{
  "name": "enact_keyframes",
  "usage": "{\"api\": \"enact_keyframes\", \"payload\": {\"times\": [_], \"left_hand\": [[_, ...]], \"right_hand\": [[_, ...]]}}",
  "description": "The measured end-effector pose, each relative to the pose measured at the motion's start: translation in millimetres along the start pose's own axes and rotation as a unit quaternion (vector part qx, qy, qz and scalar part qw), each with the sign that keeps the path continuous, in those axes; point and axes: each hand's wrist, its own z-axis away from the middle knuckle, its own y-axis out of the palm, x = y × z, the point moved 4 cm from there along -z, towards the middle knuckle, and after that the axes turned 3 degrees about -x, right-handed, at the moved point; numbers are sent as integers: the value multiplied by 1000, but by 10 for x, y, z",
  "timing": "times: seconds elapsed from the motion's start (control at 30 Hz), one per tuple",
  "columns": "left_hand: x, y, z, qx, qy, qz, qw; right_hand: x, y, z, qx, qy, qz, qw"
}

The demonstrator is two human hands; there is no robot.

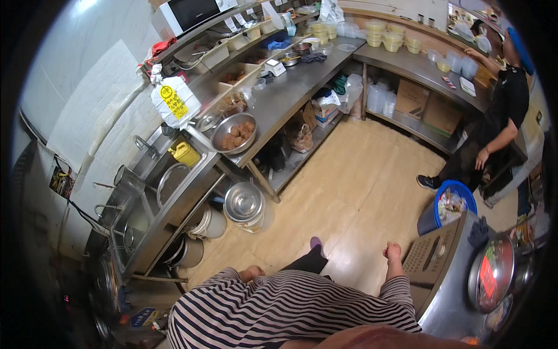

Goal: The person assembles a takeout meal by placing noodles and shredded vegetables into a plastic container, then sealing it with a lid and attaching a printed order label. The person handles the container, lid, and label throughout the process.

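Observation:
My right hand (pixel 393 251) hangs over the floor beside the metal counter, its fingers curled in and nothing showing in them. Low at my side is my left hand (pixel 251 273), partly covered by my striped sleeve; its fingers are too small and unclear to read. The nearest things to it are a lidded bucket (pixel 256 220) topped with a steel bowl (pixel 243 200). Neither hand touches anything that I can see. One purple shoe (pixel 315 241) of mine steps forward on the tan floor (pixel 343 200).
A steel bowl of brown balls (pixel 233 134) sits on the left counter by the sink (pixel 131 232). On the right stand a blue trash bin (pixel 427 218) and a person in black (pixel 505 110). Stacked tubs (pixel 392 36) line the back counter. A covered pan (pixel 492 273) is at lower right.

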Motion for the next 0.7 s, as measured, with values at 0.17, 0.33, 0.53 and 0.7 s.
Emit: {"api": "enact_keyframes", "payload": {"times": [0.17,0.33,0.53,0.7], "left_hand": [[-37,-214,-647,32,-69,85,994],[-694,-1224,-1805,-39,14,124,991],[-1116,-2312,-2862,-149,-7,300,942],[-1109,-2645,-3277,-124,-37,189,973]], "right_hand": [[236,775,-871,49,63,90,993],[279,1099,-1096,200,-363,638,649],[1533,1598,-1495,223,-318,708,590],[2330,2224,-2462,291,-384,646,593]]}}
